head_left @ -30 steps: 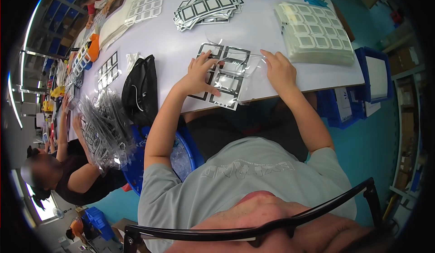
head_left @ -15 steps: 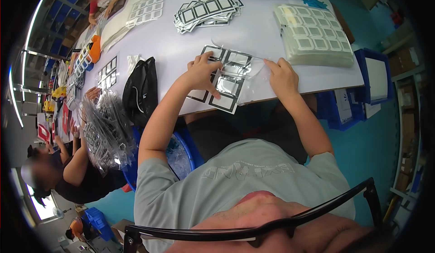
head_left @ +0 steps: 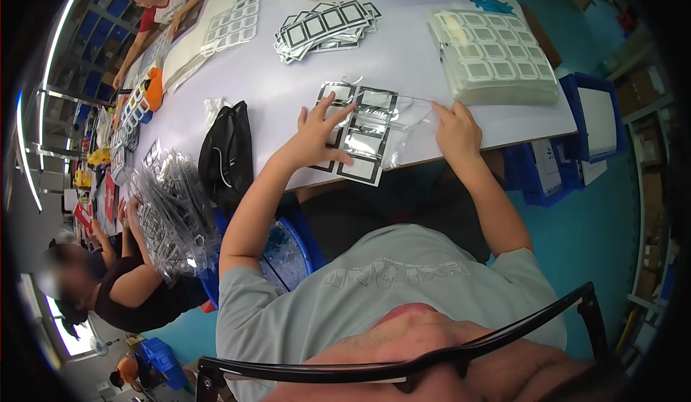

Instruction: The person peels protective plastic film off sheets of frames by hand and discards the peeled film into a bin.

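Two black-framed sheets (head_left: 365, 141) with clear windows lie side by side near the table's front edge. My left hand (head_left: 320, 137) rests over the left one with its fingers spread, thumb on the right sheet. A clear plastic film (head_left: 412, 118) stretches from the sheets toward the right. Its far edge is pinched between the thumb and finger of my right hand (head_left: 455, 125), whose other fingers are curled. A thin loose strip curls up by the sheets' top edge.
Piled black-framed sheets (head_left: 327, 28) lie at the back of the white table (head_left: 403, 49). A thick stack of white-framed sheets (head_left: 497, 56) is on the right. A black bag (head_left: 226, 154) and plastic pieces (head_left: 173, 211) are at the left, near co-workers (head_left: 129, 287).
My right hand has moved slightly right and down, drawing the film's edge along. My left hand's fingers have spread wider. At the left, co-workers' arms have shifted.
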A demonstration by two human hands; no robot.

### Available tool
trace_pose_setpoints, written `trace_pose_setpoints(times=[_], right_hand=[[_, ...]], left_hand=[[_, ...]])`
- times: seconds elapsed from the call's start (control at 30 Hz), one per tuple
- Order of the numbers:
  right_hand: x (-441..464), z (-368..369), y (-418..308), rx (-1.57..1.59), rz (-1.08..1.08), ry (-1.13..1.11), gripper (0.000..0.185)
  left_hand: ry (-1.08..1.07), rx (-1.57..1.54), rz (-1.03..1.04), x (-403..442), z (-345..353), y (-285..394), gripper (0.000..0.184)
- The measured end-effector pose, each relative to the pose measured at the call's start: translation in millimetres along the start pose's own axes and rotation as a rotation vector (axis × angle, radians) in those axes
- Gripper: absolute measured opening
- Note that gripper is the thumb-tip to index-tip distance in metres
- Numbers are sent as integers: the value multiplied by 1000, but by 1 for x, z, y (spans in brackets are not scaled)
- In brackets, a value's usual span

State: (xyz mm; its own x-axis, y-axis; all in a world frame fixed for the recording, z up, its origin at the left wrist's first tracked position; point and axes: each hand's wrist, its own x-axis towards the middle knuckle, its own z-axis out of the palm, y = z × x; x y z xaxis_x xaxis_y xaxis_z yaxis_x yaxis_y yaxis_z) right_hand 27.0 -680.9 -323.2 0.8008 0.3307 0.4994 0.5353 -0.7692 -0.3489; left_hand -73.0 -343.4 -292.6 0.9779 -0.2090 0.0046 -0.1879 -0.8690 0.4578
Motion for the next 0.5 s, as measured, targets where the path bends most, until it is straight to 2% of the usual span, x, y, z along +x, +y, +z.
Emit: trace_pose_setpoints(times=[0.1,0.13,0.33,0.5], right_hand=[[1,-1,0,5,18,-16,30],[1,-2,1,3,22,-24,30],[-4,-12,10,0,53,-26,30],[-12,-20,15,24,68,-60,29]], left_hand=[[-14,115,34,-7,5,-2,111],[2,104,27,-9,4,0,102],[6,298,80,-14,2,3,88],[-47,401,48,-12,-7,13,92]])
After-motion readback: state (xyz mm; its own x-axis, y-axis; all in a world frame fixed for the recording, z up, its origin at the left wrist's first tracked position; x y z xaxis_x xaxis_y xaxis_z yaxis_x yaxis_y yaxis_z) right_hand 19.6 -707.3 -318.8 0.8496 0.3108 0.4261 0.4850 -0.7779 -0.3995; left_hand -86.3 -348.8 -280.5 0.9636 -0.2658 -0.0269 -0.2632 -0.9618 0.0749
